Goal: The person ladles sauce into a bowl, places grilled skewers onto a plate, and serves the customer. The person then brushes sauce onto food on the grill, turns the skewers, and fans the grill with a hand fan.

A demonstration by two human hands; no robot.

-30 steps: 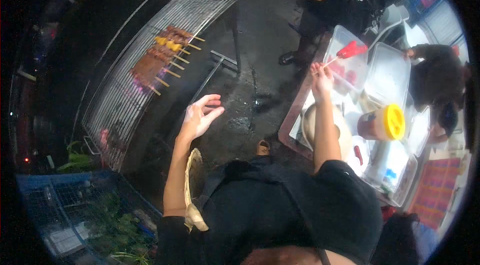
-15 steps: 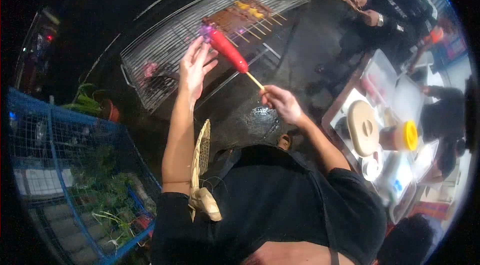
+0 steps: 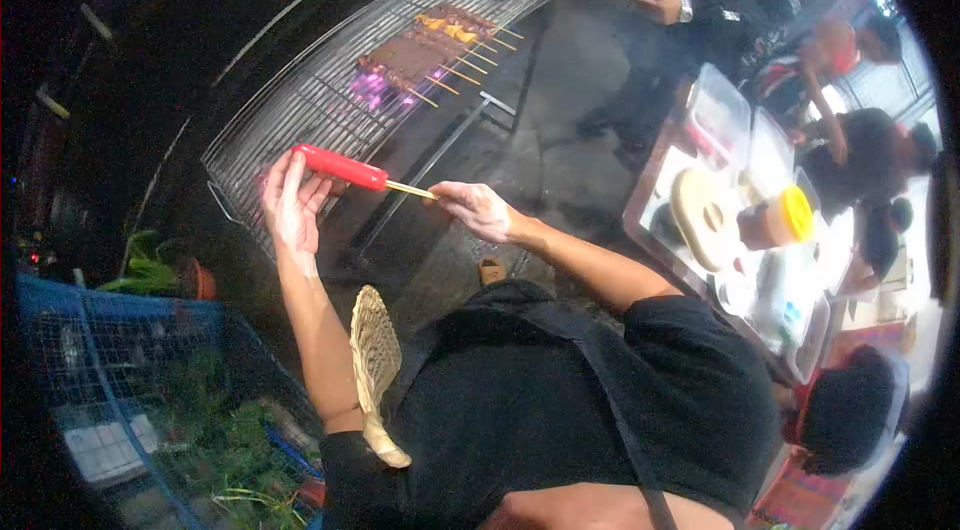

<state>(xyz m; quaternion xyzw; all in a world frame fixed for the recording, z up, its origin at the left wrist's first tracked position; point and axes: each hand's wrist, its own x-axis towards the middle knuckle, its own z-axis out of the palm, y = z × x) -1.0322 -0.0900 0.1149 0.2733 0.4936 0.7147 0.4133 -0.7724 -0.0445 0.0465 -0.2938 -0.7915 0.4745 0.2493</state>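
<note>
A long red hotdog [image 3: 342, 168] on a bamboo stick is held out level in front of me, off the grill. My right hand [image 3: 480, 210] is closed, pinching the bare end of the stick. At the hotdog's far end is my left hand [image 3: 293, 200], its fingers stretched out and apart, with fingertips at the tip. A woven fan [image 3: 373, 350] rests against my left upper arm, handle down. Beyond the hands, skewers of meat [image 3: 410, 60], some with yellow pieces, lie on the grill [image 3: 300, 100], with purplish flames beneath them.
A table [image 3: 640, 200] at right carries clear bins, a beige lid [image 3: 703, 218] and a yellow-lidded jar [image 3: 790, 216]. At upper right, a person's hands [image 3: 662, 7] hold a meat skewer; other people are beyond the table. Blue netting [image 3: 140, 360] and plants stand at left.
Both hands and the hotdog have moved left and lower in view, and the hotdog has turned closer to level. The view has shifted, showing the flames under the skewers more clearly.
</note>
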